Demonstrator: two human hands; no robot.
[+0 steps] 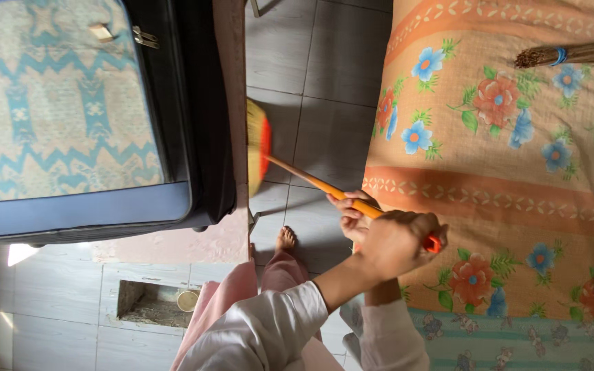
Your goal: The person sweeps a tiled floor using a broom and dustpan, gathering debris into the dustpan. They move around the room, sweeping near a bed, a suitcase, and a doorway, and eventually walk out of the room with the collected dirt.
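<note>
A broom with an orange handle and yellow bristles bound by a red band reaches over the grey tiled floor toward a suitcase. My left hand is closed around the red end of the handle. Just ahead of it, my right hand wraps the handle lower down, partly hidden behind the left. Both arms wear white sleeves. My bare foot stands on the tiles below the broom.
A dark suitcase with a blue patterned front lies at the left on a pinkish surface. A bed with an orange floral sheet fills the right, with a brown grass broom on it. A small recess holding a round lid sits at the lower left.
</note>
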